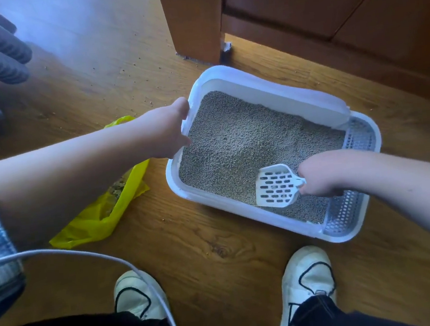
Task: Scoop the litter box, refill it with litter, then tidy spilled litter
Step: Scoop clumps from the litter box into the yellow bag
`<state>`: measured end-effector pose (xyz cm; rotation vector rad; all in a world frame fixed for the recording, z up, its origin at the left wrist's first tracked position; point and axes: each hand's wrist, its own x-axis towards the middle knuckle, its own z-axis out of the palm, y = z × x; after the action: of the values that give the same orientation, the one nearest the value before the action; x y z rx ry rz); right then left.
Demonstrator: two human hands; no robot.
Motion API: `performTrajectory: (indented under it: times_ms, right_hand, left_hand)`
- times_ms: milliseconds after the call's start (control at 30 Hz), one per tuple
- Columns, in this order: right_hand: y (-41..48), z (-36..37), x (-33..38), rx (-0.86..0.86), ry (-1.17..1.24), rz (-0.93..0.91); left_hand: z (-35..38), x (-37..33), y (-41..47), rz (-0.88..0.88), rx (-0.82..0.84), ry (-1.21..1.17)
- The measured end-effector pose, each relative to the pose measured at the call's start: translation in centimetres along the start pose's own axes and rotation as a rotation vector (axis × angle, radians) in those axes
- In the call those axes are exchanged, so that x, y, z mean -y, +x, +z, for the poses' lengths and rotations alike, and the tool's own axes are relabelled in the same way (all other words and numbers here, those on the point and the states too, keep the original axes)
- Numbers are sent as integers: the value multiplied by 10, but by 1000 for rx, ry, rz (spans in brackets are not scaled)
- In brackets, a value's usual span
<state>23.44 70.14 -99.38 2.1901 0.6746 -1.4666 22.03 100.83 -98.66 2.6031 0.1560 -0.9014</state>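
Where the box (267,91) sits, a bag (95,223) lies near.

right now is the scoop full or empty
Empty: the scoop, held by the right hand over the litter in the box, shows bare white slats, no clumps.

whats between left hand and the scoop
Head view: only grey granular litter, from the left hand on the white plastic litter box rim to the white slotted scoop.

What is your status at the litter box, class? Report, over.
Left hand grips litter box rim. Right hand holds slotted scoop inside box, above litter. Yellow bag beside box, white cable near shoes.
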Motion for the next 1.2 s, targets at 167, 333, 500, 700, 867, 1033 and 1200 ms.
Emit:
performTrajectory:
  times_ms: [167,333,500,700,867,1033,1200]
  right_hand:
    - [9,23,20,-85,102,-38]
    - [15,35,40,-126,298,-90]
    - [27,34,55,-200,398,-129]
    - [39,20,68,-231,424,-155]
    - [50,2,80,-269,417,-191]
    - [58,3,87,-309,501,-224]
    - [59,9,80,-354,556,-296]
  left_hand:
    - [0,-1,-1,4,-4,-1]
    - [-1,0,-1,8,4,-11]
    - [0,1,0,17,-4,-2]
    - [-1,2,0,15,16,-48]
    - [-2,2,2,21,22,-36]
    - [-2,3,1,8,35,-51]
    - [-4,3,0,-6,48,-75]
